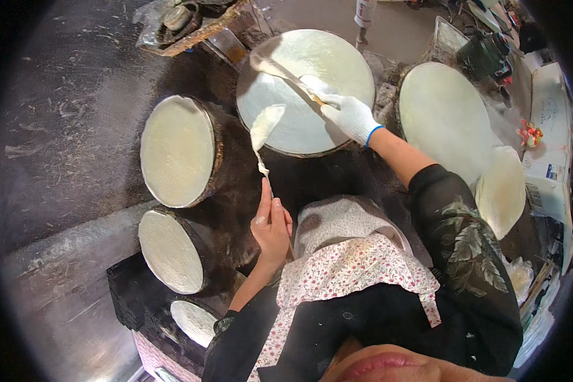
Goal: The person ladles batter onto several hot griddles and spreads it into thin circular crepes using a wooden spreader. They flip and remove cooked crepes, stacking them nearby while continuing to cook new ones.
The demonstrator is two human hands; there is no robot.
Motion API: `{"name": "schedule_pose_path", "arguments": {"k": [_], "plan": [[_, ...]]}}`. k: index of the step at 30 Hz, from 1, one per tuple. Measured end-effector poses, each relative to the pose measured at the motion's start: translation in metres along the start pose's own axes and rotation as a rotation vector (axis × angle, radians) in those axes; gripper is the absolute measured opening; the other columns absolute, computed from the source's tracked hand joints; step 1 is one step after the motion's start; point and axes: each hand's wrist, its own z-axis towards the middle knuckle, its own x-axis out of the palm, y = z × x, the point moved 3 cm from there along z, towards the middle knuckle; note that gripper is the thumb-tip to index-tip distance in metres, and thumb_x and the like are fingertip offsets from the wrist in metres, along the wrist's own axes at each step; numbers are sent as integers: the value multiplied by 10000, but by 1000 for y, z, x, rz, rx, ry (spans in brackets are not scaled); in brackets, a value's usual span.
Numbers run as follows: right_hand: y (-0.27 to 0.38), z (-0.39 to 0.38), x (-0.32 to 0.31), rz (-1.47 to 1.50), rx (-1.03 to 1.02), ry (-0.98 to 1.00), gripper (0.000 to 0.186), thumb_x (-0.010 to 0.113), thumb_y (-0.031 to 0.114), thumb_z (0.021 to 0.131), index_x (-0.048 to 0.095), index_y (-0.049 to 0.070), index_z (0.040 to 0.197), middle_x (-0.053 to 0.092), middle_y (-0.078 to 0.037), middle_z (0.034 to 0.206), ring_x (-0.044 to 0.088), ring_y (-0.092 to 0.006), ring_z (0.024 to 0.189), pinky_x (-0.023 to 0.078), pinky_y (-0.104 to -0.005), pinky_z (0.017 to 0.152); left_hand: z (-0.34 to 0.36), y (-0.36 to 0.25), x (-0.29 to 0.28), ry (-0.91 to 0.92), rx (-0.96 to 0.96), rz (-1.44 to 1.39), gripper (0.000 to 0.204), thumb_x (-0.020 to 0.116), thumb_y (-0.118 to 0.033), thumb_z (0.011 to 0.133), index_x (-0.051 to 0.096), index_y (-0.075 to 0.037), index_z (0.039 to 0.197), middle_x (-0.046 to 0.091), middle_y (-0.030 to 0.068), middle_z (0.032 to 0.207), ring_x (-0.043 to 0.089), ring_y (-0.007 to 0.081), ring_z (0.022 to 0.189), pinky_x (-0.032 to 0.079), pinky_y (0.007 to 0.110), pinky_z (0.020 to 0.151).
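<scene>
Right hand [349, 114], gloved, gripping spatula [280, 69] over centre griddle [305, 89]; left hand [271, 223] pinching thin stick, batter sheet [264, 127] hanging just above it.

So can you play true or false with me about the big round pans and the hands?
1. The right hand wears a white glove. True.
2. The left hand wears a glove too. False: it is bare.
3. The right hand holds a long flat spatula over the middle griddle. True.
4. The griddles are square. False: they are round.
5. A thin pale sheet hangs at the middle griddle's edge, above the left hand. True.
</scene>
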Motion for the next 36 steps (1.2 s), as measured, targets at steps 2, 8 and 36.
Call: {"name": "schedule_pose_path", "arguments": {"k": [2,8,36], "plan": [[-11,1,-5,-11,161,-2,410,594,412,989,725,248,1341,784,-147,1108,765,-317,962,578,-388,921,-5,3,6,-21,-29,-19,493,502,-86,1121,441,-54,1609,490,-49,650,439,21,532,383,206,463],[-12,10,-10,-12,-112,-20,389,594,425,982,747,272,1305,760,-210,1110,734,-411,1023,573,-457,916,-12,10,22,-57,-6,37,504,495,-94,1125,420,-65,1622,534,-21,645,446,24,507,387,205,459],[-25,30,-23,209,-94,237,413,652,377,979,730,221,1354,782,-170,1138,752,-291,1032,558,-379,947,-30,11,34,-177,-133,20,497,498,-85,1124,428,-52,1614,526,-30,667,446,26,523,387,210,457]]}}
